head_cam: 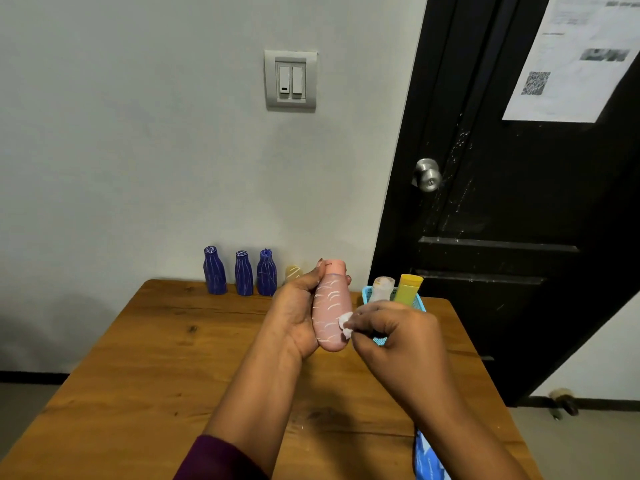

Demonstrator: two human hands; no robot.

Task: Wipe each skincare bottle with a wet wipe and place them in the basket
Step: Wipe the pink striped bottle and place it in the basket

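R hand (394,337) pinches wipe (345,325) against pink btl (329,306)

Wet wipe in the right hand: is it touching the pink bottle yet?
Touching. The head view shows the wet wipe, pinched by the right hand, pressed against the pink bottle on its lower side with no gap; the left hand grips the bottle.

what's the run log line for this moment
step: wiping | left hand: grips pink bottle | right hand: pinches wet wipe on it | basket: yellow bottle, pale bottle | waiting: three blue bottles, beige bottle
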